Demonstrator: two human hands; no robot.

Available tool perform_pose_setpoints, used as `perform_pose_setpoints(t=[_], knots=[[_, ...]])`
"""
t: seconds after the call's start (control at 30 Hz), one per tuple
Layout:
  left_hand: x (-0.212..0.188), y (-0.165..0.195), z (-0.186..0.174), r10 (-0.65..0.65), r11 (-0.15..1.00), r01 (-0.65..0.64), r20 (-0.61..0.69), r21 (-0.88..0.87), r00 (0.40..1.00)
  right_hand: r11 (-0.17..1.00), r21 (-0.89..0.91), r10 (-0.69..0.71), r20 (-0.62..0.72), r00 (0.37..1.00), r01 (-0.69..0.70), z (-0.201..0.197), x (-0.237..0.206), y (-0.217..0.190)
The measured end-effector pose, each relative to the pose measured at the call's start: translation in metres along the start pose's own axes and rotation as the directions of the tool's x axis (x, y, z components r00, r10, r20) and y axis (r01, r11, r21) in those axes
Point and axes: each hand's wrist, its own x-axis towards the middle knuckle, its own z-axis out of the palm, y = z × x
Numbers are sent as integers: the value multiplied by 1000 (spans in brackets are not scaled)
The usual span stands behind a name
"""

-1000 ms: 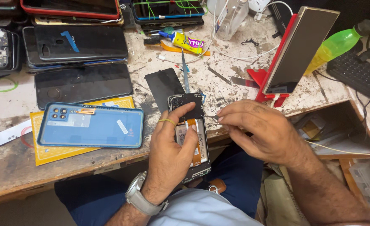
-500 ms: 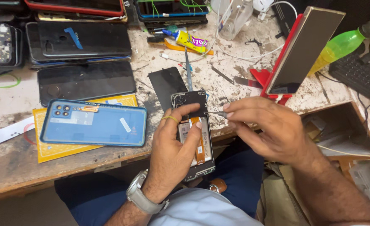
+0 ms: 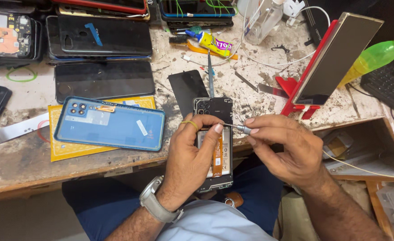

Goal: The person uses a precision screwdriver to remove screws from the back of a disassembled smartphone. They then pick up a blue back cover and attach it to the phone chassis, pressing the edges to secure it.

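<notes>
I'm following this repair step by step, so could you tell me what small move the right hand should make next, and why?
Probably seat the screwdriver tip in a screw and turn. The right hand pinches it level, tip at the left thumb over the opened phone, which the left hand steadies. Whether the tip already sits in a screw is hidden.

Old, scratched tabletop [image 3: 23, 165] with a worn wooden edge. Open wooden drawer [image 3: 362, 147] on the right side. Bare grey floor [image 3: 23, 221] down below. Bright, even light.

An opened black phone [image 3: 214, 143], back cover off, orange ribbon cable exposed, lies lengthwise over the workbench edge.
</notes>
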Motion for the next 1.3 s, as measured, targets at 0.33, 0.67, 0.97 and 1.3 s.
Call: perform_pose_setpoints(t=[0.33, 0.67, 0.97, 1.3], knots=[[-1, -1, 1, 23, 1000, -23, 17, 9, 1000, 1000, -4, -2, 44, 999, 2, -3, 0, 0], [-1, 0, 1, -36, 999, 36, 27, 13, 999, 1000, -4, -3, 51, 999, 3, -6, 0, -1], [-1, 2, -1, -26, 1000, 25, 54, 6, 998, 999, -37, 3, 19, 1000, -3, -13, -1, -1], [-3, 4, -2, 5, 999, -8, 75, 42, 997, 994, -107, 14, 186, 982, 6, -25, -2, 2]])
